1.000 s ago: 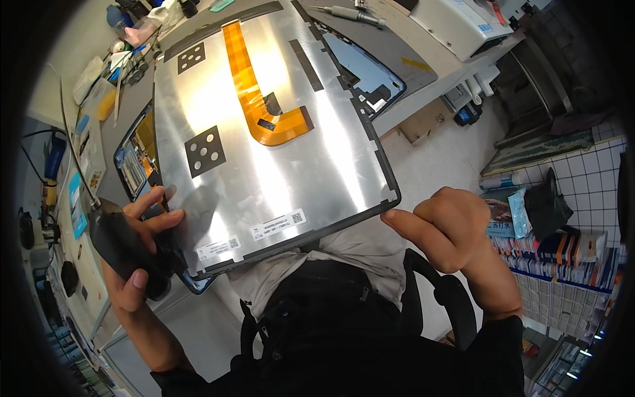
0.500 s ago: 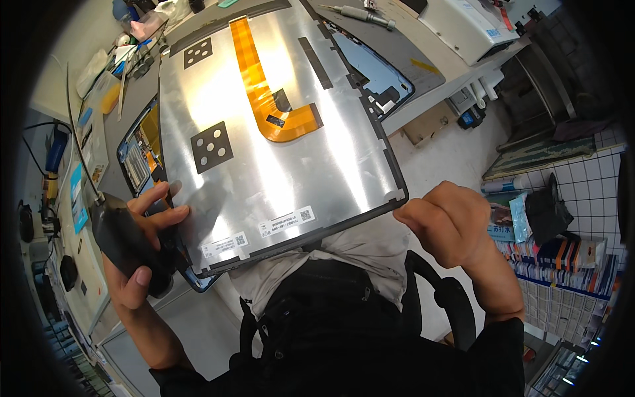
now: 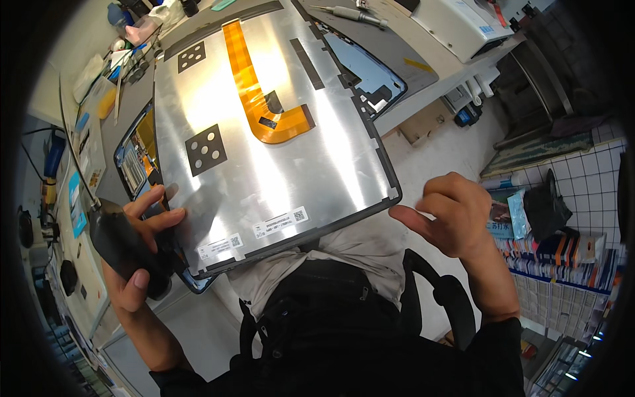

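A large flat screen panel [image 3: 291, 172] lies with its silver metal back up, an orange ribbon cable [image 3: 248, 79] running down it in an L. Beneath it, parts of an opened tablet housing [image 3: 135, 159] stick out at the left and the upper right. My left hand [image 3: 135, 251] is closed round a black rounded handheld device [image 3: 126, 245] with a cord, its fingertips by the panel's lower left edge. Just off the panel's lower right corner is my right hand [image 3: 453, 212], thumb stretched away from the curled fingers. Nothing shows between them.
A screwdriver [image 3: 349, 14] lies on the grey mat at the top. Beyond it stands a white boxy machine [image 3: 456, 26]. Tools and small items crowd the bench's left side. A black chair armrest [image 3: 450, 298] is beside my lap, and a white grid rack [image 3: 589, 185] stands at the right.
My right thumb and index finger have parted at the panel's corner. The panel and bench sit slightly further left in view. My left hand keeps its hold on the black device.
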Demonstrator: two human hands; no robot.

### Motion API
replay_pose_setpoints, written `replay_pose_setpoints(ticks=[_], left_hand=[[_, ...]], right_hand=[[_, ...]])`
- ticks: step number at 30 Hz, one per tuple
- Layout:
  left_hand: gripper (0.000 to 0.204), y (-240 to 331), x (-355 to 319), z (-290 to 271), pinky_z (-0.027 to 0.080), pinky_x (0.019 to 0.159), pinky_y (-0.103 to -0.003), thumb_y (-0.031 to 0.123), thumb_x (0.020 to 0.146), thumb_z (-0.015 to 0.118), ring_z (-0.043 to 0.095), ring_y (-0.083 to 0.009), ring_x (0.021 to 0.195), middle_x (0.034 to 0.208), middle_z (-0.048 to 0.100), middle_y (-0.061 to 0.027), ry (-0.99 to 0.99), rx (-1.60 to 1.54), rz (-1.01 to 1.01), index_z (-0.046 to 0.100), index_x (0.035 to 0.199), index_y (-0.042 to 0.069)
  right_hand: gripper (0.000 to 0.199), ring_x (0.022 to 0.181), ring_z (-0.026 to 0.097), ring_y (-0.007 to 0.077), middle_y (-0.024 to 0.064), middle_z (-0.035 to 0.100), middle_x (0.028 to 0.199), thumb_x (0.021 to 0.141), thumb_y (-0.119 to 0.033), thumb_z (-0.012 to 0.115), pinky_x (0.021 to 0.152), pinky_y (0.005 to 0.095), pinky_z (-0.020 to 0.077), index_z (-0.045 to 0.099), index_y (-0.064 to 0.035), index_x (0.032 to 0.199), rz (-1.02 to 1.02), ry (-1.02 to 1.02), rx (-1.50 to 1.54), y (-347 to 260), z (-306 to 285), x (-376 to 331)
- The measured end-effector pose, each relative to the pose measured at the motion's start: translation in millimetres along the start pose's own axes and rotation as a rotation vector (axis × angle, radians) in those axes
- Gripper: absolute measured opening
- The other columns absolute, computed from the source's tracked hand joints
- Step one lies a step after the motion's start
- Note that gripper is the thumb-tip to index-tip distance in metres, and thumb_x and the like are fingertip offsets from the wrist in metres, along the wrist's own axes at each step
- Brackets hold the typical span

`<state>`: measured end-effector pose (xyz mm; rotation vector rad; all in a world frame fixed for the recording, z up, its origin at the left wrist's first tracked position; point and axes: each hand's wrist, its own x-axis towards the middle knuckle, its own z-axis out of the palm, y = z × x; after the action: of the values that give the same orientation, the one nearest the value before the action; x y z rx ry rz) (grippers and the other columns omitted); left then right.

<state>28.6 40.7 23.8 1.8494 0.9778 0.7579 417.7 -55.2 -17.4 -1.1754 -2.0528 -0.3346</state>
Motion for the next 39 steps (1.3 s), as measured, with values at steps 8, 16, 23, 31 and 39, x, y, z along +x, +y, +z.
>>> replay_pose_setpoints(ticks=[8,16,23,31,39], left_hand=[[0.048,2,-2,2,0.032,0.105,-0.047,0.046,0.073,0.065,0.050,-0.0375,0.122,0.121,0.055,-0.0333,0.023,-0.065,-0.029,0.046,0.080,0.002],[0.046,3,-1,5,0.033,0.104,-0.046,0.044,0.073,0.064,0.053,-0.0373,0.119,0.124,0.054,-0.0320,0.006,-0.077,-0.025,0.047,0.079,0.002],[0.044,6,-2,6,0.034,0.103,-0.043,0.044,0.071,0.062,0.047,-0.0329,0.124,0.114,0.062,-0.0286,0.008,-0.027,-0.052,0.047,0.077,0.003],[0.046,5,-4,6,0.034,0.105,-0.046,0.050,0.073,0.061,0.042,-0.0393,0.128,0.103,0.066,-0.0269,0.084,-0.071,0.053,0.048,0.078,0.006],[0.039,21,-33,8,0.055,0.072,-0.041,0.028,0.071,0.075,0.067,-0.0308,0.079,0.075,0.066,-0.0205,-0.281,-0.699,0.060,0.052,0.087,0.002]], right_hand=[[0.031,0.049,0.049,0.0131,0.0026,0.060,0.069,0.055,-0.009,0.068,0.040,0.0231,0.0357,0.072,-0.0080,0.086,-0.112,-0.021,-0.102,0,1,5],[0.030,0.051,0.052,0.0153,0.0031,0.060,0.069,0.058,-0.010,0.071,0.041,0.0244,0.0371,0.071,-0.0072,0.088,-0.029,0.054,-0.048,8,4,3],[0.031,0.052,0.052,0.0139,0.0029,0.060,0.070,0.063,-0.009,0.075,0.042,0.0238,0.0369,0.072,-0.0077,0.093,-0.034,-0.039,-0.096,10,0,15],[0.023,0.050,0.050,0.0145,0.0021,0.053,0.065,0.060,-0.017,0.083,0.041,0.0257,0.0341,0.067,-0.0084,0.074,0.010,0.026,-0.069,11,-8,-4],[0.031,0.057,0.055,0.0164,0.0043,0.055,0.069,0.064,-0.020,0.084,0.047,0.0249,0.0405,0.056,-0.0072,0.065,0.337,-0.102,0.150,-17,-24,-16]])
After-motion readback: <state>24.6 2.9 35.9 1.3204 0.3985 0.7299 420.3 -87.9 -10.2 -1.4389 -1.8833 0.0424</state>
